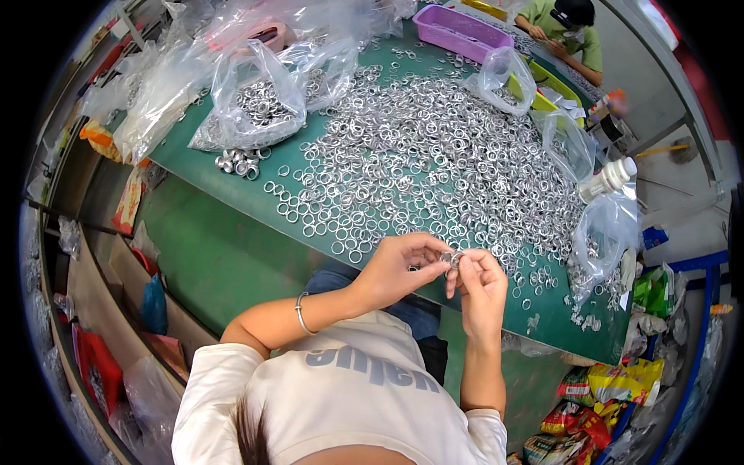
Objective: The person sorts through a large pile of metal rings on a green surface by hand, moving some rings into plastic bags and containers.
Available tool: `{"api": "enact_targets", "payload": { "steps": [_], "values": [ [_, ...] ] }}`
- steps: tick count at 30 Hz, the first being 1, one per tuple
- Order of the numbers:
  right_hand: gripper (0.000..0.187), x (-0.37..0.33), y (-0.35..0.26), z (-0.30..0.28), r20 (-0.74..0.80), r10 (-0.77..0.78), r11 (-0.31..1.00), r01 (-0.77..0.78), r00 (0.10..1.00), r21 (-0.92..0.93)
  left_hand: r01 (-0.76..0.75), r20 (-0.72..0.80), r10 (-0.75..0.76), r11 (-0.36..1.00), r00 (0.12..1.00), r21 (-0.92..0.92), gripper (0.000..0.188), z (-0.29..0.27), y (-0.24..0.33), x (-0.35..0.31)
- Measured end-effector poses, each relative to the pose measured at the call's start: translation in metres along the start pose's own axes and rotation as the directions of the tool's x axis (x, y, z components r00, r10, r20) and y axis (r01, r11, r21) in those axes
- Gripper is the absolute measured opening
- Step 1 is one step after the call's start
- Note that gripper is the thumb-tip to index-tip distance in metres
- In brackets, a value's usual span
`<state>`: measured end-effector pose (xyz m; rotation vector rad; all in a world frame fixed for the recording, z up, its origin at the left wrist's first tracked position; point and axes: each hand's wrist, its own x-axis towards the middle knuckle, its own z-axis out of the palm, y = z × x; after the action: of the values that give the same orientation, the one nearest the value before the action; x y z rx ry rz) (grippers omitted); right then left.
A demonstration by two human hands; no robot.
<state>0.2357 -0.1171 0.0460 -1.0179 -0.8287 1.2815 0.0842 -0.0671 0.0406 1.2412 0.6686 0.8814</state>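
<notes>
Left hand [403,267] and right hand [482,288] meet at the near edge of the green table [554,322], fingertips of both closed around silver rings [452,259]; exact count unclear. Beyond: broad heap of loose rings [442,147], reaching from near edge toward far edge. Clear bag [260,108], ring-filled, toward left end. Purple bin [463,32], far edge. White bottle [608,180], tilted, right edge.
</notes>
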Motion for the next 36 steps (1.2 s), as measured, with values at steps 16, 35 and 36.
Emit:
{"api": "enact_targets", "payload": {
  "steps": [16, 35, 36],
  "values": [
    [0.017, 0.036, -0.002, -0.027, 0.138, 0.146, 0.986, -0.155, 0.98, 0.055, 0.186, -0.19, -0.247, 0.939, 0.95, -0.29, 0.025, 0.003, 0.009, 0.013],
    [0.015, -0.029, -0.011, -0.138, -0.603, -0.321, 0.7, -0.247, 0.73, -0.67, 0.271, 0.335, -0.342, 0.932, 0.878, 0.241, 0.014, 0.031, -0.032, 0.082],
    [0.014, -0.038, -0.012, -0.144, -0.651, -0.34, 0.724, -0.253, 0.679, -0.641, 0.183, 0.4, -0.292, 0.94, 0.868, 0.29, 0.014, 0.045, -0.033, 0.091]
  ]
}}
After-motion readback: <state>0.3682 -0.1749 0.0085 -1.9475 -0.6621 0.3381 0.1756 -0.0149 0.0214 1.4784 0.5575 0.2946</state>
